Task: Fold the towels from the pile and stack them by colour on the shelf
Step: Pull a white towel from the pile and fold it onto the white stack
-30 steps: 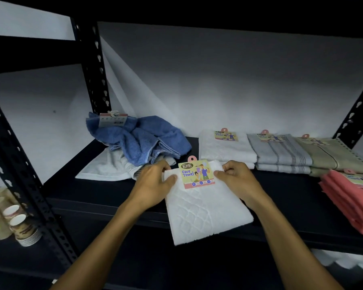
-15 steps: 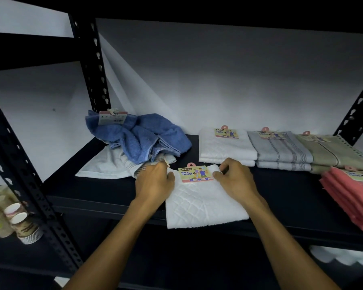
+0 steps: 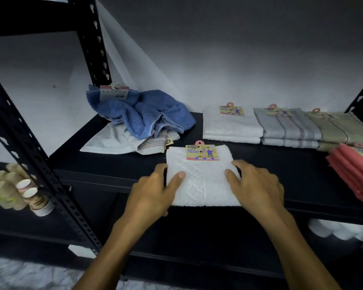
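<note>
Both hands, left [image 3: 155, 193] and right [image 3: 258, 187], grip the quilted white towel [image 3: 201, 181] (square, folded).

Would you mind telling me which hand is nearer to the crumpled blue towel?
Left. The left hand grips the white towel's left edge, below the blue towel; the right hand holds its right edge, farther away.

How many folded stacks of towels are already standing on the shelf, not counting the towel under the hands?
4: a white stack behind the hands, a grey striped stack to its right, an olive stack further right, and a coral stack at the right edge, partly cut off. More may lie out of view.
</note>
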Demonstrator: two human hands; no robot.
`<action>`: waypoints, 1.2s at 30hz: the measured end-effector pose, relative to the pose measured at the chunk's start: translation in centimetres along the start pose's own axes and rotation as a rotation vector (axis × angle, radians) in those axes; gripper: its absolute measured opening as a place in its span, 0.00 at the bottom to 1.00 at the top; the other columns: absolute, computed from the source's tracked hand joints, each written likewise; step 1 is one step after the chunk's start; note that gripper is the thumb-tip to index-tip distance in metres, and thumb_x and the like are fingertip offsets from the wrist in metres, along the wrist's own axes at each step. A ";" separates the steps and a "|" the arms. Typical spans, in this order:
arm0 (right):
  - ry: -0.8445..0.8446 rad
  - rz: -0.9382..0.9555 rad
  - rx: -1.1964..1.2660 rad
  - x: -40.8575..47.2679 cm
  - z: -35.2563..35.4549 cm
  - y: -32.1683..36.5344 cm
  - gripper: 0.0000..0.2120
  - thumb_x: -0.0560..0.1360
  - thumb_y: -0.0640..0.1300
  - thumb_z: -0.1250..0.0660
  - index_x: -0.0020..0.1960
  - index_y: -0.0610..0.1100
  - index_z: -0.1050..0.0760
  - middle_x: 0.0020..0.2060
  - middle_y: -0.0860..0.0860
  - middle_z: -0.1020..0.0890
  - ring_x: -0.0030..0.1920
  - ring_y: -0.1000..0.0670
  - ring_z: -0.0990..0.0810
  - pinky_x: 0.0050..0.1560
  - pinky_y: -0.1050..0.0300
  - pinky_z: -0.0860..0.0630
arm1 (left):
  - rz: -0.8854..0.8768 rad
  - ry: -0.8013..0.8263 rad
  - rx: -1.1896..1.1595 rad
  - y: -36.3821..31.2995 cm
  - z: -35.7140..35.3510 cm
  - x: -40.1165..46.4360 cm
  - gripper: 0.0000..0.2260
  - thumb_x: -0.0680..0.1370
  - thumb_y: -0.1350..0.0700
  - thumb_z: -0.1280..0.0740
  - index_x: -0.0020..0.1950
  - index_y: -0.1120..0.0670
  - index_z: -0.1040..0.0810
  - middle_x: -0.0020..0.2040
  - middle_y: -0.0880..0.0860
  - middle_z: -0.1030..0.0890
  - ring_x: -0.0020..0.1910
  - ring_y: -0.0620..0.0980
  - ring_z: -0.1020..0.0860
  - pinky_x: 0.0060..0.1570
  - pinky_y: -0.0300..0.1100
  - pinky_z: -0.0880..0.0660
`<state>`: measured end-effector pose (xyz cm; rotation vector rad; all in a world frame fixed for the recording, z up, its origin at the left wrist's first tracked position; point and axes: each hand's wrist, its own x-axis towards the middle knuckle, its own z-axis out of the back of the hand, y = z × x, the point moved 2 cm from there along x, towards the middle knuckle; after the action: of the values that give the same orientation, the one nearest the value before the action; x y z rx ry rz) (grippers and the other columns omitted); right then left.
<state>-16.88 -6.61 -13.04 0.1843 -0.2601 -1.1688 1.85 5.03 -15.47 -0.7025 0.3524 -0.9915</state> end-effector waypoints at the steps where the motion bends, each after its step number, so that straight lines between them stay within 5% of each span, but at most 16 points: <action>1: -0.015 -0.002 0.002 -0.8 0.0 0.0 0.21 0.81 0.59 0.47 0.70 0.53 0.32 0.53 0.49 0.18 0.52 0.42 0.20 0.44 0.52 0.26 | -0.007 0.006 -0.053 0.2 -0.6 -0.3 0.19 0.77 0.35 0.41 0.63 0.43 0.32 0.42 0.49 0.17 0.32 0.49 0.17 0.44 0.49 0.20; 4: -0.039 -0.014 0.110 -2.6 -0.6 -0.5 0.22 0.80 0.59 0.44 0.69 0.51 0.30 0.46 0.49 0.17 0.48 0.43 0.19 0.45 0.51 0.23 | 0.036 -0.027 -0.457 0.7 -1.6 -0.8 0.15 0.78 0.51 0.31 0.63 0.45 0.29 0.48 0.50 0.16 0.39 0.47 0.17 0.42 0.49 0.18; 7: -0.081 -0.054 0.390 -4.0 -1.4 -1.3 0.20 0.78 0.56 0.37 0.66 0.49 0.26 0.34 0.54 0.19 0.38 0.52 0.20 0.40 0.55 0.24 | 0.104 0.035 -0.754 1.0 -1.8 -1.5 0.23 0.77 0.63 0.31 0.66 0.43 0.32 0.46 0.58 0.15 0.42 0.52 0.16 0.41 0.47 0.19; 11: 0.068 -0.114 0.761 -5.3 -2.5 -1.7 0.22 0.77 0.48 0.34 0.71 0.54 0.31 0.43 0.54 0.17 0.40 0.52 0.17 0.37 0.54 0.20 | 0.055 0.237 -0.842 1.3 -1.7 -1.8 0.35 0.76 0.72 0.36 0.69 0.35 0.34 0.53 0.58 0.17 0.48 0.55 0.17 0.48 0.50 0.20; 15: 0.349 -0.085 1.223 -5.3 -2.4 -1.4 0.36 0.76 0.33 0.36 0.70 0.69 0.39 0.53 0.50 0.16 0.38 0.44 0.16 0.28 0.54 0.24 | 0.068 0.286 -0.871 0.3 -1.9 -1.7 0.27 0.77 0.69 0.37 0.67 0.42 0.26 0.59 0.51 0.18 0.56 0.53 0.18 0.48 0.43 0.20; 18: 0.402 -0.037 1.238 -4.9 -1.4 -1.7 0.42 0.75 0.29 0.37 0.70 0.71 0.42 0.57 0.49 0.18 0.35 0.42 0.17 0.27 0.54 0.24 | 0.095 0.302 -0.896 -0.2 -1.8 -1.4 0.22 0.77 0.64 0.32 0.68 0.46 0.26 0.58 0.51 0.17 0.54 0.50 0.17 0.48 0.40 0.20; 24: 0.260 -0.036 1.179 -3.2 0.5 -2.6 0.34 0.74 0.28 0.37 0.75 0.51 0.37 0.55 0.46 0.19 0.36 0.46 0.18 0.27 0.56 0.24 | -0.022 0.242 -0.627 -1.9 -0.7 0.4 0.31 0.67 0.53 0.24 0.69 0.46 0.27 0.60 0.48 0.18 0.58 0.47 0.20 0.61 0.46 0.24; 28: 0.130 -0.001 1.051 0.3 2.1 -3.5 0.34 0.73 0.31 0.34 0.76 0.49 0.37 0.61 0.51 0.21 0.56 0.55 0.20 0.58 0.54 0.21 | -0.109 0.167 -0.446 -4.3 0.1 3.5 0.36 0.64 0.45 0.23 0.71 0.45 0.28 0.62 0.47 0.20 0.59 0.45 0.21 0.62 0.47 0.24; 31: 0.055 0.042 1.009 3.5 3.9 -3.8 0.34 0.73 0.33 0.33 0.76 0.49 0.37 0.64 0.52 0.24 0.62 0.54 0.24 0.64 0.54 0.25 | -0.183 0.152 -0.407 -7.0 0.5 6.7 0.33 0.71 0.54 0.23 0.73 0.47 0.31 0.62 0.48 0.22 0.59 0.47 0.22 0.62 0.46 0.24; 34: -0.020 0.087 0.978 7.1 5.9 -3.8 0.34 0.74 0.33 0.34 0.77 0.47 0.39 0.64 0.53 0.27 0.62 0.55 0.26 0.56 0.67 0.28 | -0.226 0.145 -0.393 -9.6 0.6 10.5 0.32 0.73 0.59 0.26 0.75 0.49 0.34 0.64 0.51 0.24 0.61 0.49 0.24 0.63 0.46 0.25; 36: -0.057 0.103 0.939 10.0 6.7 -3.9 0.34 0.74 0.33 0.34 0.77 0.45 0.40 0.64 0.54 0.28 0.62 0.56 0.27 0.56 0.67 0.30 | -0.229 0.143 -0.396 -11.1 0.4 13.2 0.33 0.74 0.61 0.27 0.76 0.50 0.35 0.65 0.50 0.25 0.61 0.49 0.24 0.63 0.44 0.26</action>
<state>-18.62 -17.42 -6.68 0.9464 -0.8497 -0.8748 1.80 -10.04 -7.11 -1.0491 0.6139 -1.2081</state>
